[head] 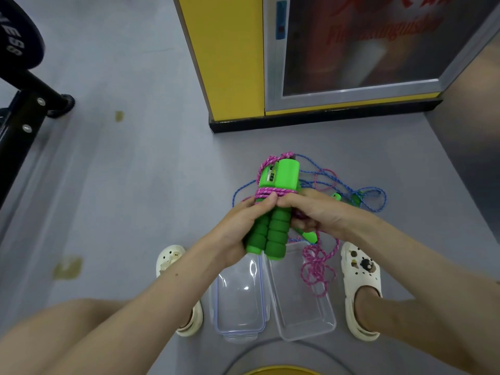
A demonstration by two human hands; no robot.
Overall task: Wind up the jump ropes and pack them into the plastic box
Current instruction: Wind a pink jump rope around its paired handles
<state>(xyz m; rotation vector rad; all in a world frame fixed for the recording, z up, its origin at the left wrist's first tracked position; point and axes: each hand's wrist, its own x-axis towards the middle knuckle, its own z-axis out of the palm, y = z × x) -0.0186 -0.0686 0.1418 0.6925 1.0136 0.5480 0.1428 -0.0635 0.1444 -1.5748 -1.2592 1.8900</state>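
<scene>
Head view: the left hand (238, 228) is closed round two green handles (276, 234), held together above the floor (121, 171). The pink rope (267, 192) is wound several times round the handles, and its loose end hangs down over the box (303, 318). The grip of the right hand (319, 212) pinches the rope just beside the windings. The clear box stands on the floor between the feet, its lid (238, 301) touching it. A blue rope (376, 188) lies tangled behind the hands.
</scene>
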